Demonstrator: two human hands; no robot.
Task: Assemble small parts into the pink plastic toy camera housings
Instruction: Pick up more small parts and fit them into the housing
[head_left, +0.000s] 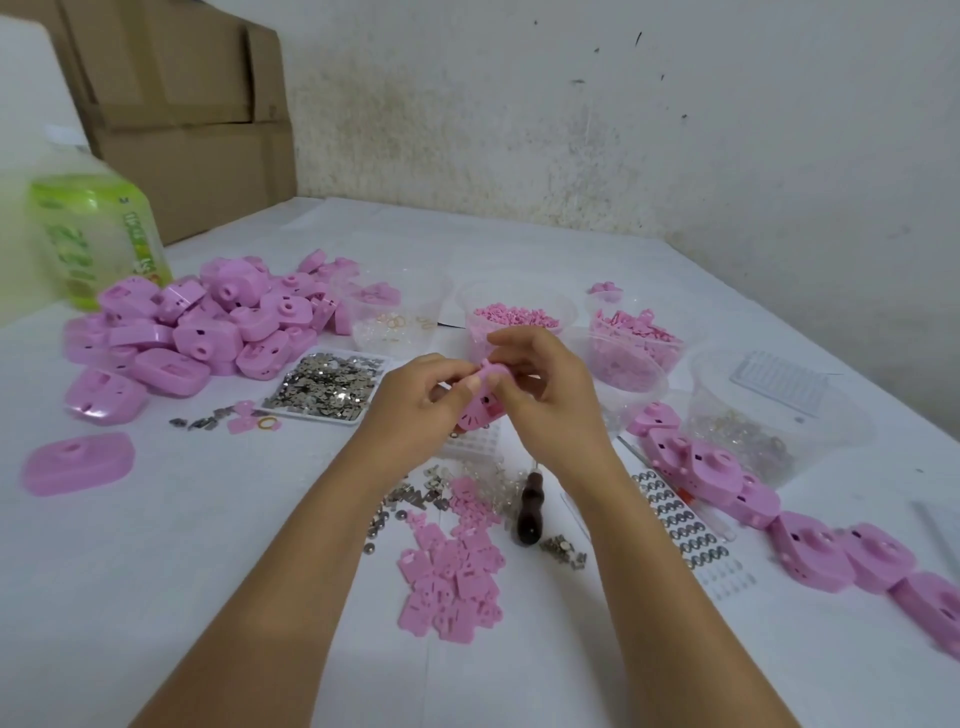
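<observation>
Okay, my left hand (410, 410) and right hand (550, 400) are both pinching a pink housing (478, 411), partly blocking the pink-bead tub (475, 332) behind it.

Small hand-assembly workshop doing piecework: a white tabletop (156, 571) carries a heap of pink housings (197, 332), a row of housings (779, 525) along the right, clear tubs (374, 312) of pink small parts (519, 314) and a tray (311, 414) of metal pieces (327, 384). Stacked cardboard boxes (182, 119) fill the corner, with a bare, stained wall (623, 130) behind. A wooden-handled tool (530, 514) lies among loose parts.
</observation>
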